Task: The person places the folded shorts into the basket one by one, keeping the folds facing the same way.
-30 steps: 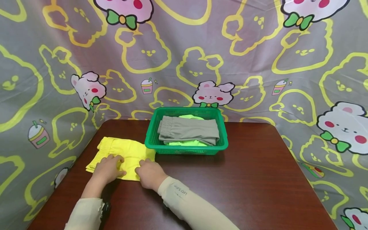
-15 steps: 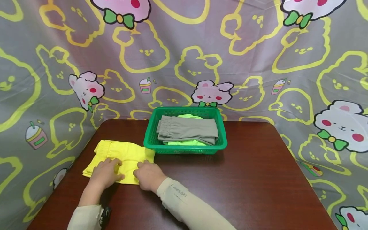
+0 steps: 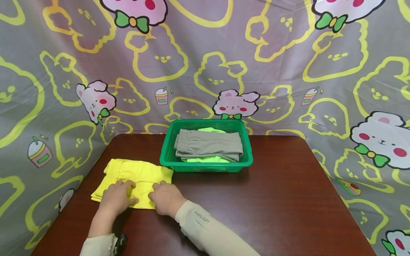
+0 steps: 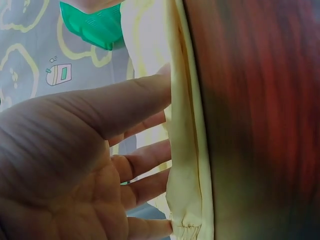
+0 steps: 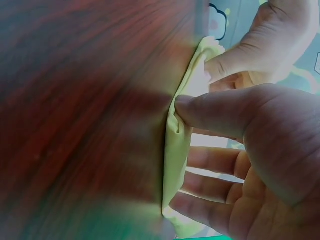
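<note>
Folded yellow pants [image 3: 141, 172] with a gathered waistband lie flat at the table's left side. My left hand [image 3: 116, 198] rests its spread fingertips on their waistband half. In the left wrist view the thumb [image 4: 135, 97] touches the cloth near its front edge, fingers apart. My right hand [image 3: 166, 197] touches the other half near the front right corner. In the right wrist view its thumb [image 5: 210, 112] presses the folded edge, while the fingers [image 5: 215, 187] reach over the top, mostly straight.
A green plastic basket [image 3: 166, 156] stands at the back middle, its left front corner close to the yellow pants. Inside lie a folded grey garment [image 3: 211, 144] and bright green cloth [image 3: 211, 159]. A cartoon-print curtain [image 3: 272, 71] borders the brown table [image 3: 272, 199].
The yellow pants have slid slightly toward me and left, both hands moving along on them. The basket and its contents have stayed put.
</note>
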The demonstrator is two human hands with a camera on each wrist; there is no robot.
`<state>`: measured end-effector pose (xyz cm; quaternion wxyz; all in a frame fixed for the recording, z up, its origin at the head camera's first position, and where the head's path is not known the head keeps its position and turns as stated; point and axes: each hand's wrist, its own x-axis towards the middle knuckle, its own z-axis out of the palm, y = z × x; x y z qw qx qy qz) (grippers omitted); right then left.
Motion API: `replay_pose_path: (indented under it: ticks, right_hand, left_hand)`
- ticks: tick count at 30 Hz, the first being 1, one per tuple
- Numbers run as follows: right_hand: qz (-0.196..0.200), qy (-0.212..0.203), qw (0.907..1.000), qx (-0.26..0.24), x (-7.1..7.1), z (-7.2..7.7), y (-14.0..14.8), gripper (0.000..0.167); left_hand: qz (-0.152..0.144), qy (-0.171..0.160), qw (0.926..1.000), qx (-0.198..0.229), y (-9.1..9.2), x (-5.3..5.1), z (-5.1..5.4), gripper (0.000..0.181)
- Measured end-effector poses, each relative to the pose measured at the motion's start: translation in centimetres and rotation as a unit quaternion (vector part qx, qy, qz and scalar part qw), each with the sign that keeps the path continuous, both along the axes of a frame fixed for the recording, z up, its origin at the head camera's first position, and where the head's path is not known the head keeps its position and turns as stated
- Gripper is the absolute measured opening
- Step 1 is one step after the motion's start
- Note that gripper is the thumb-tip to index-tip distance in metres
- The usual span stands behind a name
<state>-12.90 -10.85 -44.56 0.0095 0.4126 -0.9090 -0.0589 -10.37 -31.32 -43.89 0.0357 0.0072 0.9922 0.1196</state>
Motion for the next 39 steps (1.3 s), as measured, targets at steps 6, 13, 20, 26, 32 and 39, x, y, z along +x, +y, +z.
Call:
replay_pose_path:
  ticks: [6, 13, 20, 26, 32, 39]
  right_hand:
    - [0.001, 0.003, 1.0000, 0.006, 0.2, -0.1, 0.0, 0.014]
    - [0.007, 0.001, 1.0000, -0.001, 0.4, -0.1, 0.4, 0.012]
    - [0.012, -0.006, 0.9998, -0.013, 0.4, -0.1, 1.1, 0.011]
    - [0.020, -0.010, 0.9996, -0.018, 0.5, 0.0, 1.8, 0.011]
    - [0.027, -0.014, 0.9990, -0.033, 0.5, -0.1, 2.8, 0.013]
    - [0.033, -0.016, 0.9983, -0.046, 0.5, -0.4, 3.6, 0.012]
  left_hand:
    - [0.007, 0.000, 1.0000, 0.003, 0.2, 0.4, -0.1, 0.050]
    - [0.008, 0.023, 0.9997, 0.007, 0.5, 1.1, -0.4, 0.050]
    - [0.013, 0.032, 0.9994, 0.009, 1.0, 1.7, -0.4, 0.050]
    - [0.024, 0.010, 0.9996, 0.009, 1.8, 1.9, -0.1, 0.050]
    - [0.041, -0.001, 0.9992, 0.001, 2.8, 2.3, -0.1, 0.052]
    - [0.046, 0.012, 0.9989, 0.000, 3.7, 2.9, -0.1, 0.052]
